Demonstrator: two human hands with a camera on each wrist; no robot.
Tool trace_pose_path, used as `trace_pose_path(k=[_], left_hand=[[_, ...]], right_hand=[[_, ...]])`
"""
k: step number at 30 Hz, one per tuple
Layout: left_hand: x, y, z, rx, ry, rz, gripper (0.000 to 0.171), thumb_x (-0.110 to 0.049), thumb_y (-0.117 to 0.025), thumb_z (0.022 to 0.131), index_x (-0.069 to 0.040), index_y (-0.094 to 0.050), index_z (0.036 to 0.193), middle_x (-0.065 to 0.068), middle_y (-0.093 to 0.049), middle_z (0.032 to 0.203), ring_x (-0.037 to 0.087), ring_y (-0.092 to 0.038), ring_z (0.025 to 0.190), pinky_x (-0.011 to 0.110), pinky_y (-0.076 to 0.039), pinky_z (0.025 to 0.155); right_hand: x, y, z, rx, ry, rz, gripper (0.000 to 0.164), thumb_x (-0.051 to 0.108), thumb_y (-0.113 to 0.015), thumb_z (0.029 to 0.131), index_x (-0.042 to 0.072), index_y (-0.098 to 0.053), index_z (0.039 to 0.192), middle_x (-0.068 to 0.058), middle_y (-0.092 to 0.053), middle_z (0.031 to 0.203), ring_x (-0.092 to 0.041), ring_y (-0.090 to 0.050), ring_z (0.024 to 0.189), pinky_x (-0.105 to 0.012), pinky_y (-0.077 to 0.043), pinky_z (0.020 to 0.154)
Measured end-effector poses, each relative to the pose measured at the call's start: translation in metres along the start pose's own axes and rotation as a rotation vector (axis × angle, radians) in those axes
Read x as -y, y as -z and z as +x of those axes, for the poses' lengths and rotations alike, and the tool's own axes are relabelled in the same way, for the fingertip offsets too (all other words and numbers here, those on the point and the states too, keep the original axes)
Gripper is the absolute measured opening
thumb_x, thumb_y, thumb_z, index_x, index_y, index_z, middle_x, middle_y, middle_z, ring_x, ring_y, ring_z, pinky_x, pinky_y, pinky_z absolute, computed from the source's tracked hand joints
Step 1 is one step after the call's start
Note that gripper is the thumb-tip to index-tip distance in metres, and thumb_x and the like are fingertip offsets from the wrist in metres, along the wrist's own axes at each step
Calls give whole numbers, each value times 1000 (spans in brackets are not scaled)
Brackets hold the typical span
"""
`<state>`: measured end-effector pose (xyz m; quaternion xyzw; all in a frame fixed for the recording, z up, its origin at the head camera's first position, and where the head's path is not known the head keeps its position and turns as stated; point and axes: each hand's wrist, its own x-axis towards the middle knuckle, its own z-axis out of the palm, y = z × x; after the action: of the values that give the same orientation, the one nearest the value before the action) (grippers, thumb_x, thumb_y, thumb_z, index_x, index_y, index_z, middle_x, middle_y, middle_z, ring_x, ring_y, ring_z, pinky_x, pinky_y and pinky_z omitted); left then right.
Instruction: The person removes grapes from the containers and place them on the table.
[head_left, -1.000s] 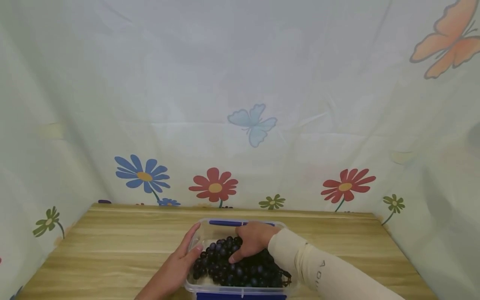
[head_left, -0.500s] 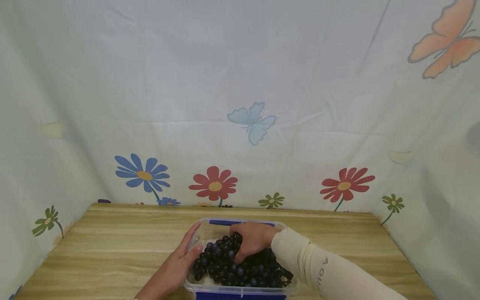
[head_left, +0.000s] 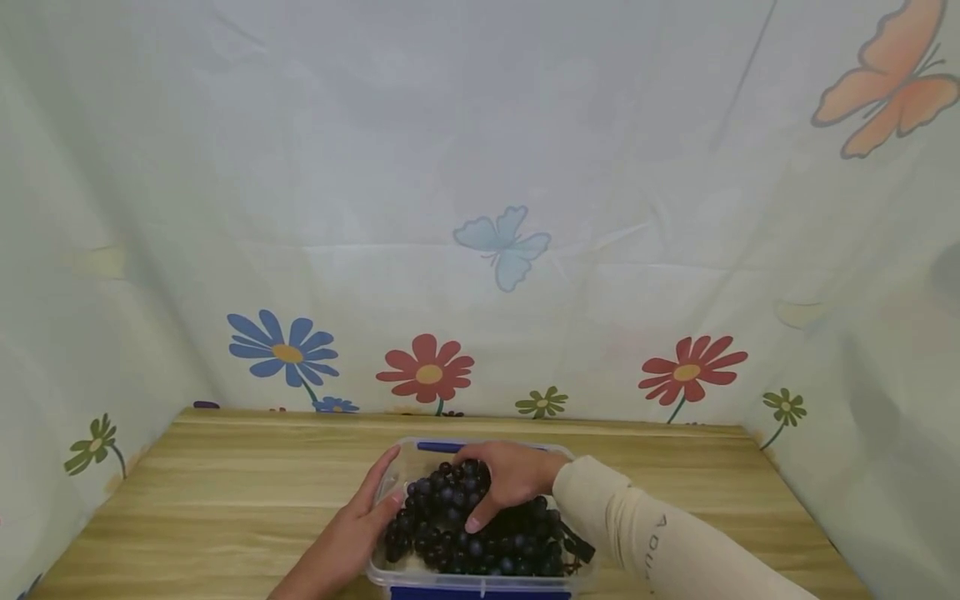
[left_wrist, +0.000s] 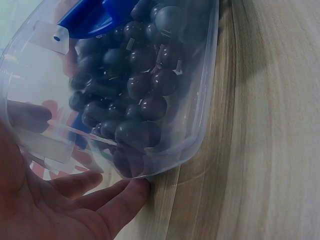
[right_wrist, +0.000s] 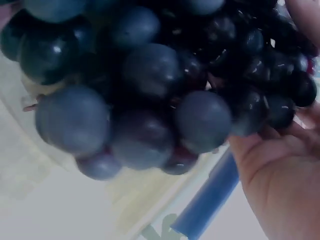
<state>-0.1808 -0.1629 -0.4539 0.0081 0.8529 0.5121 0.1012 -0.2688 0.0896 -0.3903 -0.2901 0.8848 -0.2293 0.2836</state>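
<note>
A clear plastic container (head_left: 382, 575) with blue clips stands on the wooden table, holding dark grapes (head_left: 431, 529) on their stems. My left hand (head_left: 358, 525) grips the container's left wall, thumb over the rim and fingers along the outside, as the left wrist view shows. Inside the container my right hand (head_left: 513, 475) holds a bunch of the grapes, its thumb on the near side and its fingers on the far side. In the right wrist view the right hand's fingers (right_wrist: 280, 170) lie against the grapes. Its fingertips are partly hidden by the fruit.
The wooden tabletop (head_left: 247, 500) extends around the container on both sides. A pale curtain (head_left: 360, 167) printed with flowers and butterflies hangs behind and beside the table. A blue clip (head_left: 480, 593) runs along the container's near side.
My right hand has shifted slightly right, and the grapes under it have risen a little and bunched up. The left hand stays on the container wall.
</note>
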Motion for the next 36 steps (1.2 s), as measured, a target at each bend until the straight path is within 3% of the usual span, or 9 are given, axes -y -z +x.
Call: trace_pose_path(k=[6,15,21,30,36], left_hand=[[0,0,0,2,9,-8,69,-61,-45,105,-42,-18,165,21,-23,173,54,-25,155,80,-27,115],[0,1,0,2,6,-17,63,-52,-44,109,-40,-19,166,23,-25,171,55,-27,154,80,-28,115],[-1,1,0,9,15,-13,63,-52,-44,109,-42,-18,165,23,-23,172,56,-26,154,81,-28,114],[-1,1,0,6,-3,-24,63,-47,-47,110,-41,-19,166,23,-22,172,54,-28,154,77,-31,116],[0,2,-1,13,-14,-61,64,-48,-48,109,-39,-20,166,23,-23,172,53,-28,155,75,-33,116]], right_hand=[[-1,-9,5,-89,23,20,64,44,-87,84,30,-60,141,3,-59,151,-20,-56,139,-48,-50,114],[5,-20,8,-183,51,16,61,36,-90,79,32,-59,132,3,-68,131,-13,-65,116,-42,-55,105],[9,-22,8,-240,19,58,68,48,-88,81,31,-57,140,1,-65,142,-20,-64,127,-48,-54,107],[14,-31,14,-356,110,-172,62,50,-80,88,20,-58,137,2,-70,127,-12,-68,111,-36,-59,99],[18,-41,16,-358,168,-294,61,37,-69,97,27,-46,153,-3,-53,142,-13,-66,98,-35,-60,91]])
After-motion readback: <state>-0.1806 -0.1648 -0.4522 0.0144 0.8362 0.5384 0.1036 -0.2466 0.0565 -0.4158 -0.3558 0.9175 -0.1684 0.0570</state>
